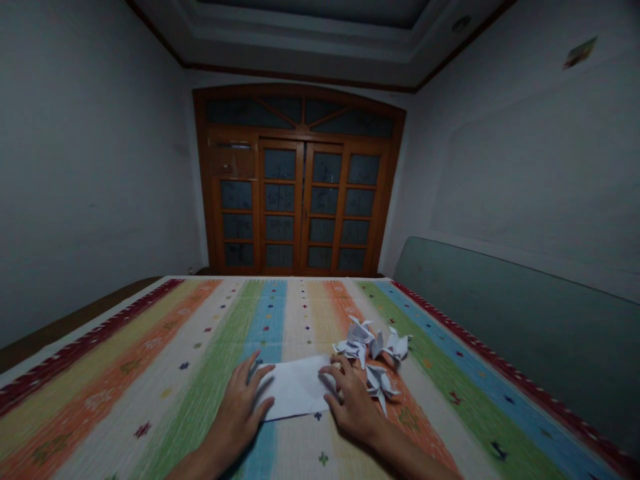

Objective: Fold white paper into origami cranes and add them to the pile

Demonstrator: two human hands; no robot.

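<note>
A white sheet of paper (297,387) lies low over the striped tablecloth in front of me, its near edge slightly tilted and casting a thin shadow. My left hand (243,403) grips its left edge, thumb on the near side and fingers a little apart. At the right edge, my right hand (354,403) has its thumb and curled fingertips on the paper. Just beyond and beside the right hand sits a loose cluster of folded white paper figures (357,343), with pointed, wing-like flaps. One paper figure (380,383) rests nearest my right wrist.
A striped tablecloth (200,400) with small woven motifs covers the table. Along the right side stands a pale green panel or seat back (500,293). Beyond the table's far edge are wooden double doors (303,200) with glass panes, between plain walls.
</note>
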